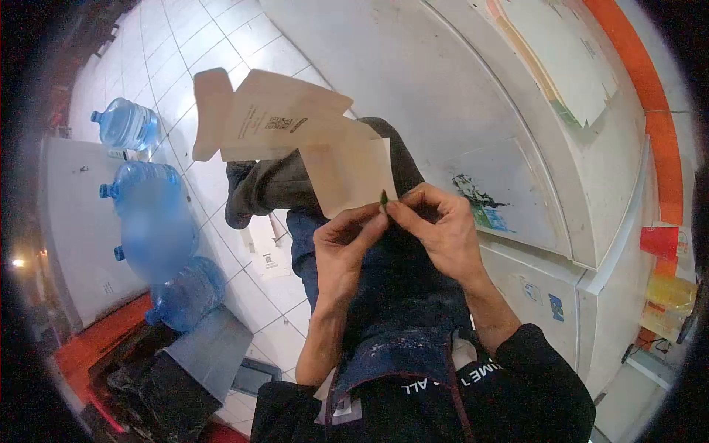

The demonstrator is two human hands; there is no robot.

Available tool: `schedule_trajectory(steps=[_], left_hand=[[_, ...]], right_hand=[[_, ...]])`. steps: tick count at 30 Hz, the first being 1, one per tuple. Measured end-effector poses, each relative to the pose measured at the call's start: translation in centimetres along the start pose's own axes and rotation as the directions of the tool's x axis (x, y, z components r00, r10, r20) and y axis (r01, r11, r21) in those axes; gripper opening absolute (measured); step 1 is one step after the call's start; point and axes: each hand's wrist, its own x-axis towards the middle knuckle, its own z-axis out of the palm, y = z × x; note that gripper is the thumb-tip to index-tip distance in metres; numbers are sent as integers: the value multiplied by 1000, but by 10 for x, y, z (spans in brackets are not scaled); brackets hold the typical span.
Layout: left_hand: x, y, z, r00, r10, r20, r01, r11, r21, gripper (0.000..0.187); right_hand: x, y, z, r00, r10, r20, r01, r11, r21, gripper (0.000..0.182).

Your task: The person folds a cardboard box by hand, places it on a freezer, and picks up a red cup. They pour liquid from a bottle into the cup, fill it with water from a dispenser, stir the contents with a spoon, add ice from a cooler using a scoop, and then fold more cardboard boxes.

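My left hand [345, 240] and my right hand [443, 232] meet above my lap, thumbs and fingers pinched together. Between their fingertips stands a small, dark green, pointed piece [384, 198], too small to identify. Just behind the fingers, an unfolded cardboard box blank [347, 177] lies across my raised leg. Its near edge reaches the fingertips; whether they grip it as well cannot be made out. The blank's far flap carries a printed QR code and some text.
Several large blue water bottles [129, 124] lie on the white tiled floor [251, 40] to the left. Another printed cardboard piece [267, 255] is on the tiles beside my leg. A white fridge [413, 74] stands close on the right. A dark bin-like object [170, 384] sits lower left.
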Motion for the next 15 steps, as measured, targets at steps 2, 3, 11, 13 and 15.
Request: schedule_trajectory(steps=[2, 3, 11, 13, 15], left_hand=[[-1, 1, 1, 1000, 6, 9, -6, 999, 54, 27], [0, 1, 2, 1000, 8, 9, -9, 998, 54, 27], [0, -3, -1, 997, 47, 54, -45, 998, -45, 31], [-3, 3, -1, 994, 63, 86, -61, 998, -27, 30], [-8, 3, 4, 986, 45, 160, -53, 997, 49, 29]], right_hand=[[-1, 1, 2, 1000, -14, 8, 14, 1000, 5, 26], [-1, 4, 3, 1000, -14, 5, 14, 1000, 23, 25], [0, 16, 3, 989, -145, -32, 144, 989, -38, 21], [9, 14, -1, 960, -268, -79, 271, 962, 27, 24], [12, -8, 3, 968, -206, -141, 216, 974, 61, 26]])
